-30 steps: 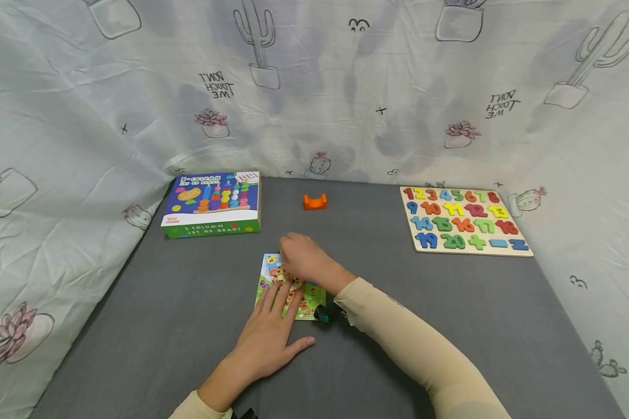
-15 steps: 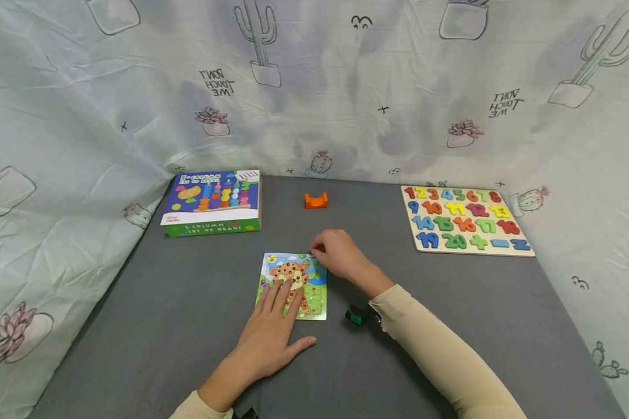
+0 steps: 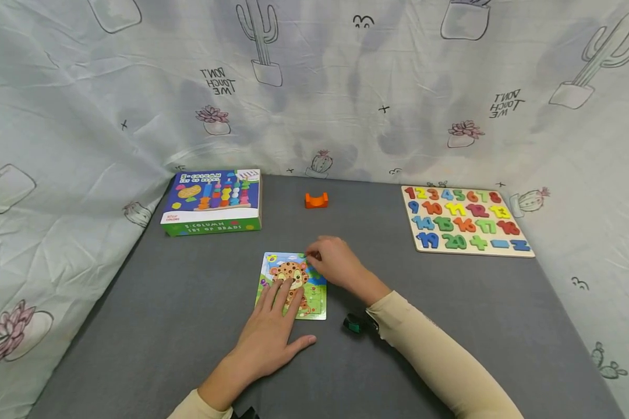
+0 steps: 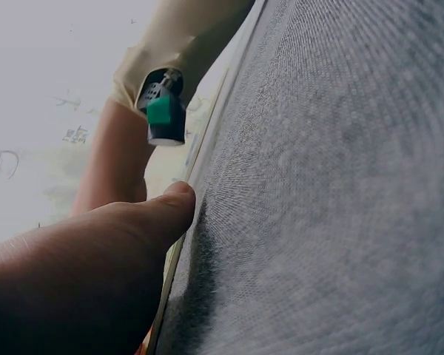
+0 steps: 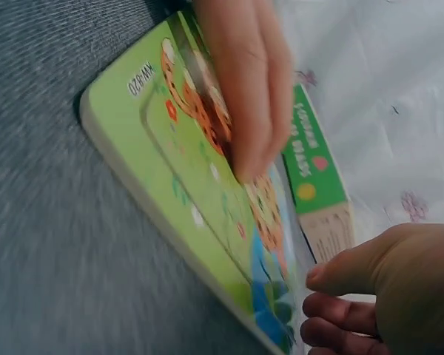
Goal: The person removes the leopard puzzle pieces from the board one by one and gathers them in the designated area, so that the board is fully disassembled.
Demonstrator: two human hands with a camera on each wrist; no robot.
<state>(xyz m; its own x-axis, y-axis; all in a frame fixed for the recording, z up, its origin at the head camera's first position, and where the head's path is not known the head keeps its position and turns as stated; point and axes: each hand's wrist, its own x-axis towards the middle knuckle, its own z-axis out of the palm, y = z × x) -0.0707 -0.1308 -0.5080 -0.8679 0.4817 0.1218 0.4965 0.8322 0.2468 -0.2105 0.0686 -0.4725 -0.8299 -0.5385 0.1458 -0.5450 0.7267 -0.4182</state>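
A jigsaw puzzle (image 3: 317,299) with a spotted leopard on a green and blue ground lies flat on the grey table. My left hand (image 3: 269,329) rests on its lower left part, fingers straight and spread, covering some of the picture. My right hand (image 3: 338,262) is at the puzzle's top right corner, with fingers loosely bent. In the right wrist view, the right thumb and fingertips (image 5: 316,277) are by the puzzle's far edge, and nothing shows between them. Whether they touch it cannot be made out. The left wrist view shows the left thumb (image 4: 179,200) along the board.
A bead-set box (image 3: 212,203) lies at the back left. An orange U-shaped piece (image 3: 316,201) sits at the back middle. A wooden number board (image 3: 466,221) lies at the back right. Printed cloth (image 3: 314,87) hangs behind the table.
My right hand has moved right from the puzzle's upper middle to its top right corner, then slightly back inward, uncovering the leopard's head. My left hand has stayed in place.
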